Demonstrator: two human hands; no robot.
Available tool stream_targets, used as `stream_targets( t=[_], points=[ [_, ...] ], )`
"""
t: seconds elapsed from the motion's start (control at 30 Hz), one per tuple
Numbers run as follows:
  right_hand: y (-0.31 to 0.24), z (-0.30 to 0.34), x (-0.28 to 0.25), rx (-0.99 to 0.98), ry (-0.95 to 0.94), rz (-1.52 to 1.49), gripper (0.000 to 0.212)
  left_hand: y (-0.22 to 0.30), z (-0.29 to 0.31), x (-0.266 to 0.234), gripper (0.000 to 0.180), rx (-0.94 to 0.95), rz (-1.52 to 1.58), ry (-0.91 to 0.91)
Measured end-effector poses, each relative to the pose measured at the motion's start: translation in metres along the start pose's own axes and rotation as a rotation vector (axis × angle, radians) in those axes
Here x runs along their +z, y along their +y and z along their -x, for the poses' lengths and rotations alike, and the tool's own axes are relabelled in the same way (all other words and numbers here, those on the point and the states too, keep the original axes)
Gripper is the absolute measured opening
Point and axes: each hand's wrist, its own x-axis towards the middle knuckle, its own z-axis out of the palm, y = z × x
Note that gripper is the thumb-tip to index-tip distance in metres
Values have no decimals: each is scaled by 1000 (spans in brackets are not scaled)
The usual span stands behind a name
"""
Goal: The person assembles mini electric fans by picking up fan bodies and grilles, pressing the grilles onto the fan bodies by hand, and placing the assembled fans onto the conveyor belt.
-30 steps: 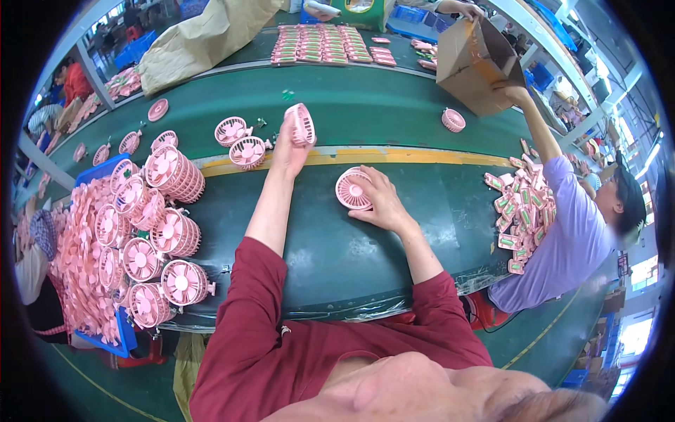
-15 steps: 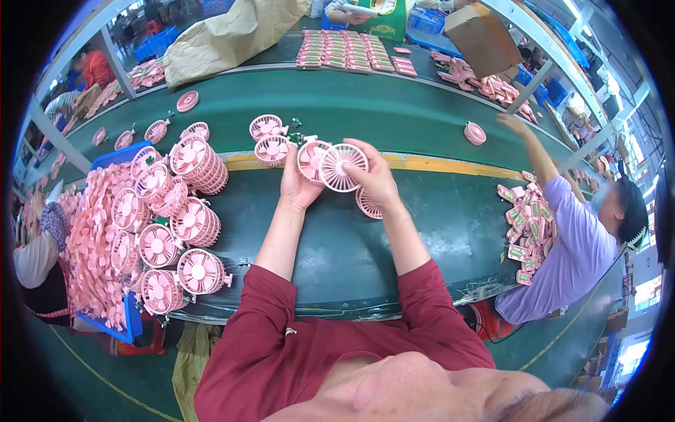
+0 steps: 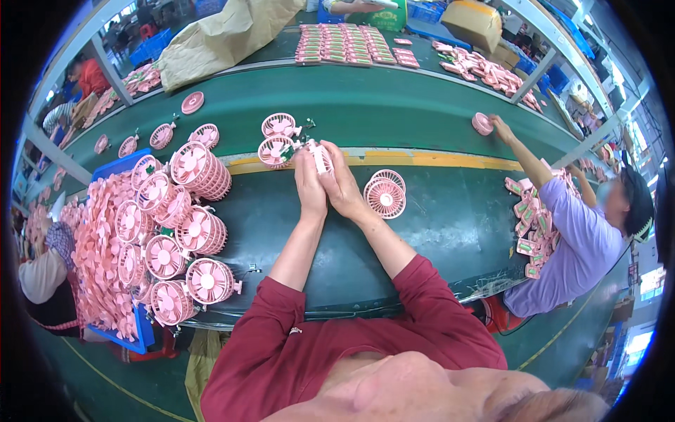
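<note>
Between my two palms, a pink fan head [image 3: 323, 160] stands on edge, pressed from both sides. My left hand [image 3: 309, 184] closes on its left face, and my right hand [image 3: 342, 184] closes on its right. Just beyond my fingers, two more pink fan heads [image 3: 275, 150] with small green parts lie at the belt's near edge. Right of my right wrist rest pink slotted grille covers [image 3: 386, 197], overlapping on the dark green table [image 3: 450, 232]. Stacked fan heads [image 3: 200, 169] stand to the left of my arms.
A blue crate [image 3: 144, 330] heaped with pink fan blades stands at left. Across the green conveyor belt [image 3: 351, 98] lie rows of pink casings [image 3: 341, 43]. At right, a person in a lilac top [image 3: 580, 225] reaches over the belt to a pink round part [image 3: 482, 124], beside piled casings [image 3: 534, 218].
My hands have brought the grille and fan head together and turned them on edge. The co-worker's hand has reached the round part on the belt. The box at the back right has tilted.
</note>
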Motion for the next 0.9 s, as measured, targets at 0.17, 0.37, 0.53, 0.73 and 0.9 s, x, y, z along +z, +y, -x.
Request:
stream_targets(
  t=[0.17,0.37,0.53,0.73,0.9],
  points=[
    [-4,-3,6,46,7,-180,58,-13,1,-12,35,205,-274,30],
    [25,-27,-39,131,65,167,51,-30,-34,-14,29,155,-761,-200],
    [67,-38,-145,172,397,941,66,-44,-117,-11,32,390,-1169,-357],
    [8,41,-146,58,-201,788,77,-62,-184,-42,38,253,-1649,-423],
    [-13,75,-130,91,-391,834,74,-55,-202,-34,21,-70,-1703,-580]
  ],
)
